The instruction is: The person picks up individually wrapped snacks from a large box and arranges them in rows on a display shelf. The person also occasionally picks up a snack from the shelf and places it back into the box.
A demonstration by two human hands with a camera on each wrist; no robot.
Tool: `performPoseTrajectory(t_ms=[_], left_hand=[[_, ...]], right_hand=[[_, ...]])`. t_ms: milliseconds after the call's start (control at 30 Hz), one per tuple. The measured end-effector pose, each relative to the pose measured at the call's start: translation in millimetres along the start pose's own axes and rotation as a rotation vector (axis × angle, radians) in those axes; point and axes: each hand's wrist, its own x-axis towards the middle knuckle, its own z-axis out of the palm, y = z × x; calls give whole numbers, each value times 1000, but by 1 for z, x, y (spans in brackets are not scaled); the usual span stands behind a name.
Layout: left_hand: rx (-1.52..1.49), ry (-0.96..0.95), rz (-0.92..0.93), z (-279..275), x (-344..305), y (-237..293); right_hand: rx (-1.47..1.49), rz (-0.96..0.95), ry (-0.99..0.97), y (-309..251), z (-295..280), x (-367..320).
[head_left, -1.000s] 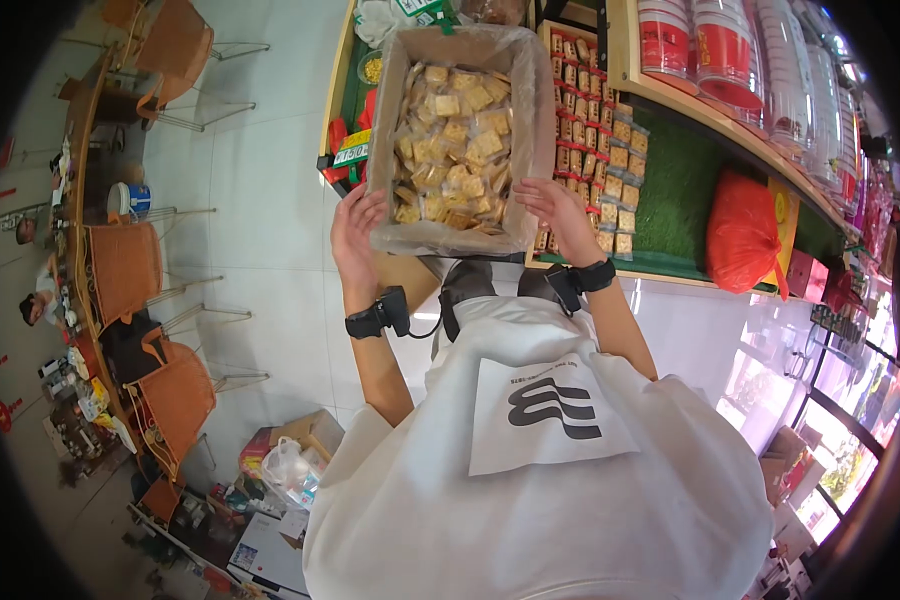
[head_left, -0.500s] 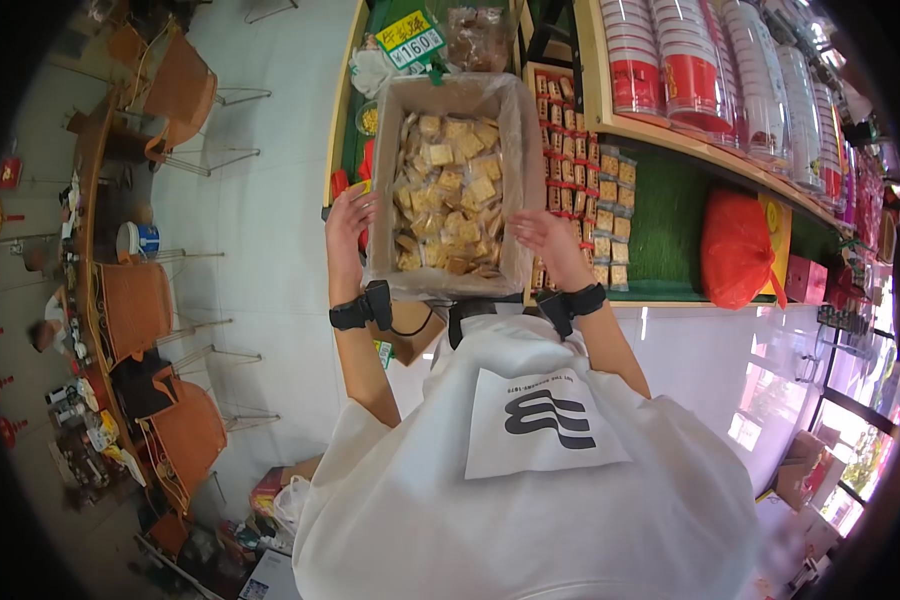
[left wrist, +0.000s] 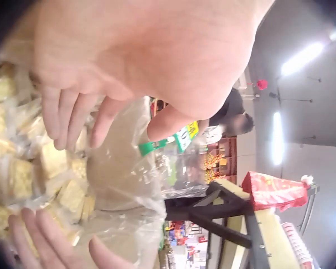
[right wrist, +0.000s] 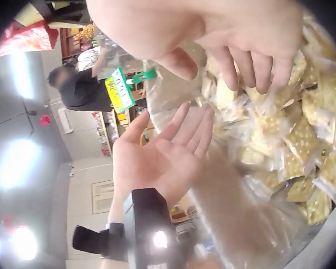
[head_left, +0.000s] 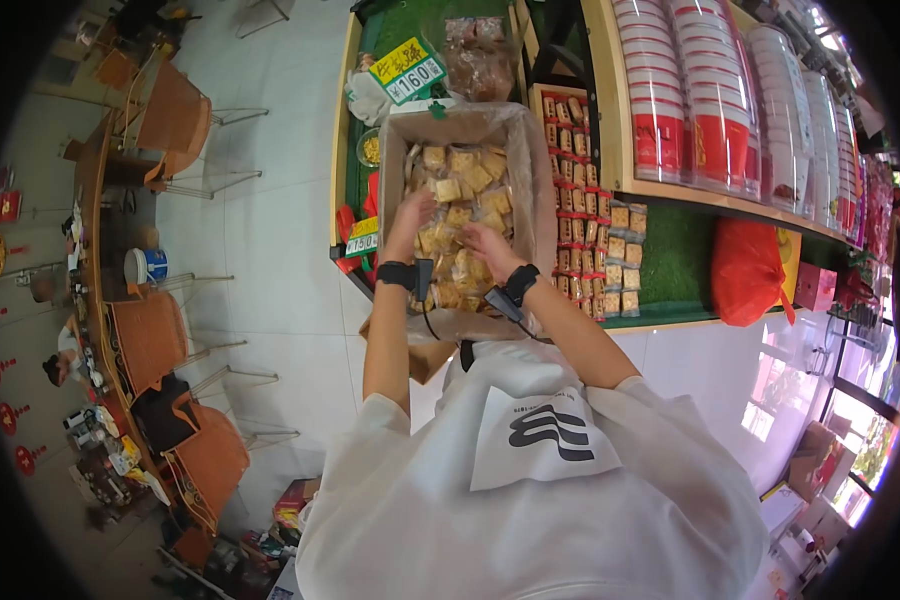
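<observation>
A plastic-lined box (head_left: 539, 180) holds many wrapped yellowish square pieces (head_left: 462, 270). Above them, inside the box's outline, is the left hand (head_left: 410, 222), fingers extended and loosely bent. The right hand (head_left: 492, 250) hovers beside it, over the pieces, palm inward. In the left wrist view the left hand (left wrist: 140, 50) shows fingers apart, and nothing is gripped. The right wrist view has the right hand (right wrist: 213, 33) above the wrapped pieces (right wrist: 269, 134) with its fingers hanging down; the left hand (right wrist: 162, 157) faces it with an open palm.
Rows of small packets (head_left: 576, 200) lie right of the box. A price sign (head_left: 407, 70) and a brown bag (head_left: 480, 68) stand beyond it. Stacked tubs (head_left: 715, 110) fill the shelf at right, near a red bag (head_left: 747, 270). Orange chairs (head_left: 148, 325) stand at left.
Both hands have left the box's side edges and moved inward over the wrapped pieces. In the head view the box sits lower, and more of the area beyond it shows.
</observation>
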Motion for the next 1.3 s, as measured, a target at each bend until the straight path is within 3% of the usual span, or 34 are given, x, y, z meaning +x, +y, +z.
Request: performPoseTrajectory(t_ms=[200,333,433,467,533,567,667,767,867,900,1000,1133,1167,1233,1300], left_hand=[[15,14,-87,24,36,-40],[300,89,-87,20,56,-62],[375,55,-5,21,45,-56],[388,92,35,14,61,-84],[458,126,52,20,53,-70],[459,135,26,20,57,-71],[391,161,-16,28,49,-57],[419,235,-26,37,35,-45],[239,167,-93,25,38,-60],[155,161,-69,22,41,-71],[466,217,-53,32,9,-41],[172,191,-85,42,-11,-50],[286,205,-78,43,-19,-45],[183,202,-40,41,-28,-52],[15,213,-17,38,-32,-57]], right_hand=[[39,96,17,8,-2,45],[33,135,34,21,-9,66],[252,122,-109,28,-8,70],[253,131,-49,11,1,52],[129,10,-5,75,-20,115],[178,17,-30,76,-18,117],[198,47,-64,44,-11,83],[106,59,40,29,-8,75],[22,131,15,-33,6,10],[31,109,4,-27,3,12],[-14,54,70,-6,0,23],[-58,-58,54,-17,6,-12],[-135,-53,43,-22,5,-18],[-286,-40,22,-28,-1,-29],[-329,-170,0,-31,-3,-42]])
